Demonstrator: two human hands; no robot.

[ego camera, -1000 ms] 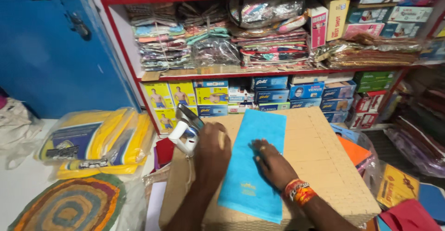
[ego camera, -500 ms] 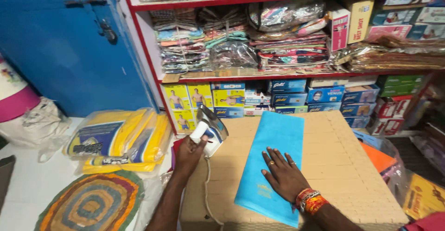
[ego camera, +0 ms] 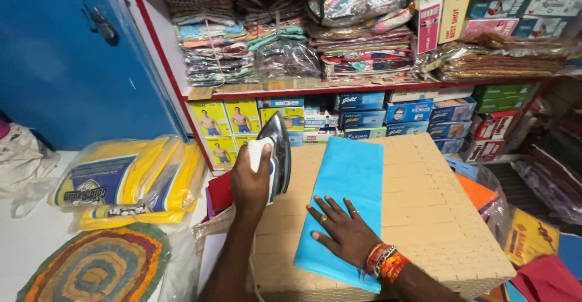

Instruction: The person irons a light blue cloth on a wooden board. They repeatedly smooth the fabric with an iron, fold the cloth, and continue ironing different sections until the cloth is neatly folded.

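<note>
My left hand [ego camera: 250, 184] grips the iron [ego camera: 274, 156], tipped up at the board's [ego camera: 424, 217] left edge. My right hand [ego camera: 342, 232] lies flat, open, on the blue cloth [ego camera: 348, 181]. Shelves [ego camera: 364, 87] stand behind; yellow packs [ego camera: 127, 181] lie left.

Bright, even light fills the view, and shadows stay soft. The left hand [ego camera: 250, 184] casts a faint shadow below its fingers; the right hand [ego camera: 342, 232] is sharp. Glare glints on plastic packs [ego camera: 357, 2] far above the fingertips. Edges bow and blur slightly.
</note>
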